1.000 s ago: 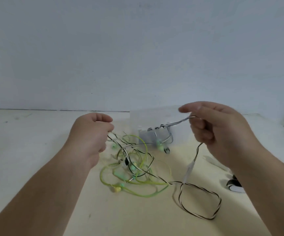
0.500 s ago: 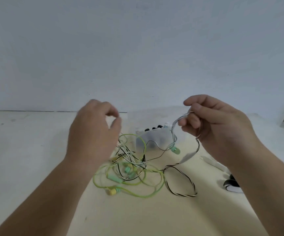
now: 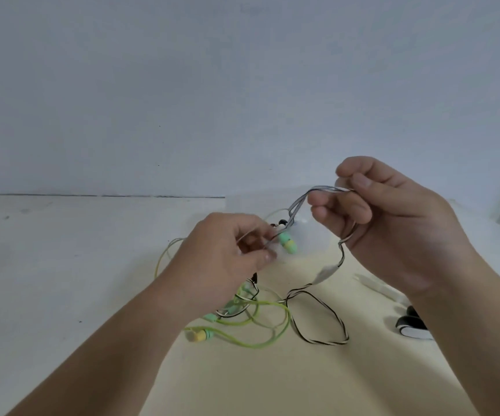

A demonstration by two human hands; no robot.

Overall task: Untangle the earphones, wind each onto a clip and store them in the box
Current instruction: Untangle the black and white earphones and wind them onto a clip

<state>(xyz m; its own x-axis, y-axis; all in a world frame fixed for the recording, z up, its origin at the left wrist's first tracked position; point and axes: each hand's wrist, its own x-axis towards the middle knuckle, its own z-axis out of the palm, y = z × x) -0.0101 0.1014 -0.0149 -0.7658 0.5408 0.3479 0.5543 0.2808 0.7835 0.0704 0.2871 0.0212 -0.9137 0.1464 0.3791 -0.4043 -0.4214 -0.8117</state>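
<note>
L hand (image 3: 230,259) is up over the table (image 3: 242,385). Its thumb & fingers are pinched tight on a thin wire. A green earbud (image 3: 287,243) w/ a yellow band hangs right by its fingertips.

R hand (image 3: 393,229) is higher up & a bit to the right. Thumb & first finger squeeze the black & white striped wire (image 3: 318,319) near the top. The other fingers curl round it too. From the pinch, two strands go down-left toward the L hand, w/ small black bits where they end. Below the R hand the wire drops to a small pale mic piece (image 3: 324,273). Then it lies in a big loop on the table.

The green wire (image 3: 257,325) lies in messy loops under & beside the L hand. It crosses the striped wire, so the two are mixed up. A yellow & green end (image 3: 199,336) rests on the table at the front of the pile.

The see-thru box (image 3: 310,238) sits on the table behind the hands, in the gap btwn them. Most of it is hidden. Can't tell what's in it. No wire is seen going in.

By the R arm lies a black & white thing (image 3: 412,325), part hidden. Near it is a pale strip (image 3: 378,288).
</note>
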